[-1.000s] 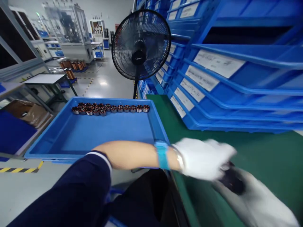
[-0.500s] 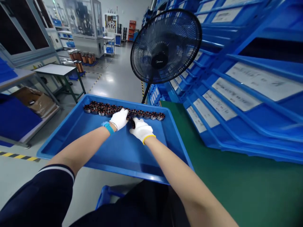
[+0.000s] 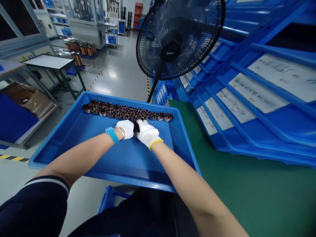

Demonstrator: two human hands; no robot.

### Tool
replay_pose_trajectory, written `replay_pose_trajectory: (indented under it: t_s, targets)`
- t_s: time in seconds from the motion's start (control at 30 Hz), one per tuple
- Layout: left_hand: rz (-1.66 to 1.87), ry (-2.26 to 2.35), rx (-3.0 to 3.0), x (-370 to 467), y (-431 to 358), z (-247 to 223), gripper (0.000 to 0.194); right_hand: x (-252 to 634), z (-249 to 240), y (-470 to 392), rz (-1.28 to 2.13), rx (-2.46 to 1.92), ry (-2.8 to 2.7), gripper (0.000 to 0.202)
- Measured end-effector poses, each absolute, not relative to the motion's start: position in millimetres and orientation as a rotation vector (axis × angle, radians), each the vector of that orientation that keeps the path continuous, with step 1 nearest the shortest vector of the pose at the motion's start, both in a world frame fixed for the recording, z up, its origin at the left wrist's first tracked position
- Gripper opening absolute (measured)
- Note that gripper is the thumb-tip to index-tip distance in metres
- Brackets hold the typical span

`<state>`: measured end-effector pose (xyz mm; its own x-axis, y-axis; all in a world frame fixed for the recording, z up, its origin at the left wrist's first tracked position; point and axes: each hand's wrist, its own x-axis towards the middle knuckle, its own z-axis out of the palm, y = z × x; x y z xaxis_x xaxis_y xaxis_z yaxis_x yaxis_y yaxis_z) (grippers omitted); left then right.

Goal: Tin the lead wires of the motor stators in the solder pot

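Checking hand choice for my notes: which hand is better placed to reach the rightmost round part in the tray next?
Right, probably. The right hand is nearer the rightmost round part; the left hand sits beyond the dark part between the hands.

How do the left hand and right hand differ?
Left hand has a teal band and bangle at the wrist; right hand has neither. Right hand shows a yellow cuff; left hand shows none. Both: white-gloved, at a dark part.
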<state>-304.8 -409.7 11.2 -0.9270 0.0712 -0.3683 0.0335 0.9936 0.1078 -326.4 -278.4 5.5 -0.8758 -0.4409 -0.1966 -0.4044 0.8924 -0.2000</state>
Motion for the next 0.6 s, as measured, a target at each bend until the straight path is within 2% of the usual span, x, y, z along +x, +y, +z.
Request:
replay_pose_trajectory:
  t_s: [0.3, 0.5, 0.6]
  targets:
    - [0.049, 2.776, 0.157, -306, -417, 13, 0.037, -338, 12, -269, -0.226, -0.522, 2.831, 0.036]
    - [-0.006, 2.777, 0.170, -309, -419, 10, 0.041, -352, -9, -248, -0.446, -0.254, 2.966, 0.047]
    - [0.007, 2.800, 0.253, -304, -412, 8, 0.043, -358, -18, -242, -0.577, -0.216, 2.973, 0.062]
